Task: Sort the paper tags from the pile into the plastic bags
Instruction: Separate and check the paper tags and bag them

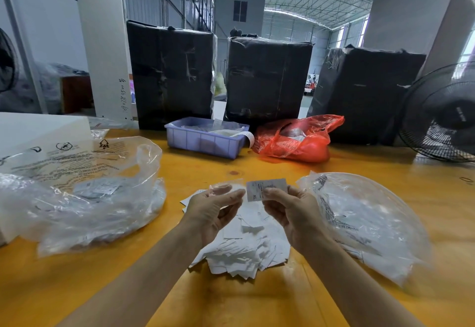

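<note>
Holding one tag pinched in our right hand above the pile on the table, we read its size; our left hand pinches a second, and bags flank the pile within reach.

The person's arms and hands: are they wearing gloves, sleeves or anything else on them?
No gloves: both the left hand and the right hand are bare. Both forearms are uncovered all the way to the bottom edge of the head view, so no sleeve shows. No watch, bracelet or ring can be made out on either wrist or finger.
</note>
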Demonstrator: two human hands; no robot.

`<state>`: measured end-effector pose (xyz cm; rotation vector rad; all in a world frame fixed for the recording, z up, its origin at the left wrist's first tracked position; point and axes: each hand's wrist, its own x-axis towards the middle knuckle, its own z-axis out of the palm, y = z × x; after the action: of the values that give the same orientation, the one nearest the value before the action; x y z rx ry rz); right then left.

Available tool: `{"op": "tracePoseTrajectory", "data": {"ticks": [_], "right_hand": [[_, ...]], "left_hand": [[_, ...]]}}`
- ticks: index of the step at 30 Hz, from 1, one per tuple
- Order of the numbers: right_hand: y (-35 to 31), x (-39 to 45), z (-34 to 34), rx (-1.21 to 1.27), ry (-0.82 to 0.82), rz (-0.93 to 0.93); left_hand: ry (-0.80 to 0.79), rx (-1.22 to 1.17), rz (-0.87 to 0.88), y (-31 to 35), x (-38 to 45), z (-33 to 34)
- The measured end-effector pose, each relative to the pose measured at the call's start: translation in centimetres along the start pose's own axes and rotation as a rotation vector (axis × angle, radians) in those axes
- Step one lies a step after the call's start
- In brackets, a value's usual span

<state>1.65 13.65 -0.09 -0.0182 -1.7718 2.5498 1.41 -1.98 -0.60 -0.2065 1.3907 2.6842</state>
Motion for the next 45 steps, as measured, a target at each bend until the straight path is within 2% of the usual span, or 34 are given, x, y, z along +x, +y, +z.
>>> {"op": "tracePoseTrajectory", "data": {"ticks": [5,15,22,28,34,45], "right_hand": [[-0.3,-0.3,0.3,0.092,0.0,-0.044],[-0.2,-1.1,0.6,-0.23,-0.069,-0.186],[0.0,-1.2,0.6,-0.355,-0.132,-0.198],[0.0,-1.2,0.5,-0.376,-0.096,-0.264],[0.1,-1.2,0.6,-0.431,-0.134,-0.243],[0.5,-1.2,0.6,-0.511,-0.128,-0.299]], "left_hand": [[0.02,-0.022,0.014,0.0,0.1,-0.2],[0.016,0.026,0.021,0.1,0.2,-0.3],[0.019,0.067,0.049,0.1,0.3,-0.4],[0.043,0.088,0.054,0.2,0.4,-0.5],[0.028,0.104,0.041,0.2,0.5,-0.6],[0.064,0.192,0.107,-0.1,0.7,-0.7]]}}
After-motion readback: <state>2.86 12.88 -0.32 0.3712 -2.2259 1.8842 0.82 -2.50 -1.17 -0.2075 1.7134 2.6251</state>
